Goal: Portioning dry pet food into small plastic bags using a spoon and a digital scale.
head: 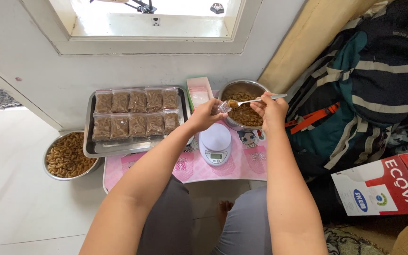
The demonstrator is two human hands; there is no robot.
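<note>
Right hand (270,109) spoons snack (brown) from spoon (253,100) into small bag (223,107).

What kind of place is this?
Likely a home floor used for small-batch snack packing: a low pink table by a window, a kitchen scale, a tray of filled bags, and a backpack nearby.

The scene is lit brightly by daylight from the window (154,19) at the top, whose pane is blown out to near white, and the wall below it is evenly washed. Only soft, faint shadows are cast under the tray (95,150) and the floor bowl (48,172), while dull glare is seen on the metal rims. Straight lines are bent outward toward the edges by the wide lens, and focus is held throughout, with slight softness in the corners.
</note>
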